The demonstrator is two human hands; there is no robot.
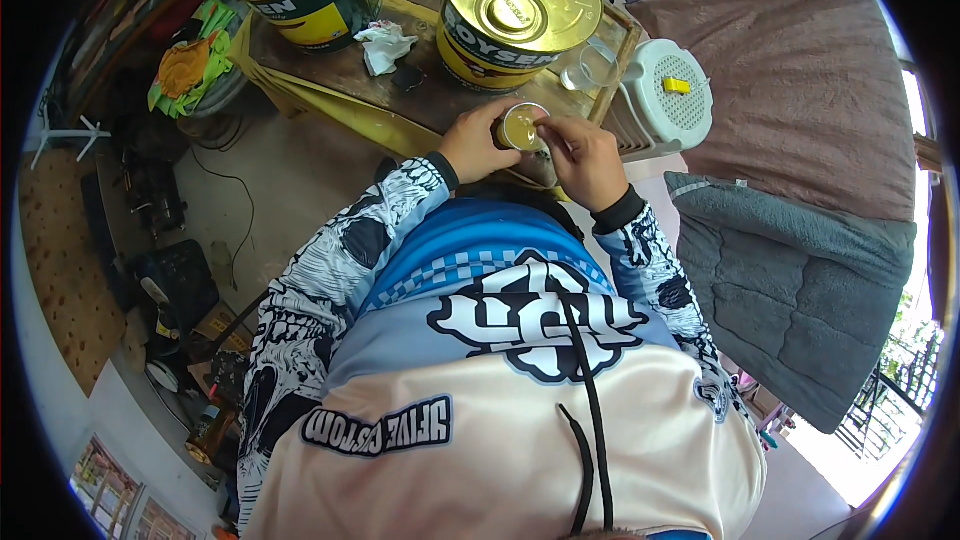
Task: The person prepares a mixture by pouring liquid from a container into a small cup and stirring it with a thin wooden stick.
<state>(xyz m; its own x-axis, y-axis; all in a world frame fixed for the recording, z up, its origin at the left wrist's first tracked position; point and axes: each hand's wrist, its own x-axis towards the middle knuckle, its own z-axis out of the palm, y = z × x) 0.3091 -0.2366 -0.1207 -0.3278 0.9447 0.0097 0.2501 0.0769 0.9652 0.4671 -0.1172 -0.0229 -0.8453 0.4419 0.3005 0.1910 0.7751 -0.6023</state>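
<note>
The small round cup with yellowish-brown contents (521,130) is at the upper centre of the frame, held by the left hand (474,145), its grip curled narrow around the side. The right hand (588,158) bunches its fingers at the rim; whether they pinch anything, I cannot tell. Work inside the cup seems under way, unfinished; how much remains is unclear

Two hands (478,145) (590,162) at one small cup (522,130), two large cans (318,8) (505,58) beyond the grip, one white stool (655,108) rightward.
</note>
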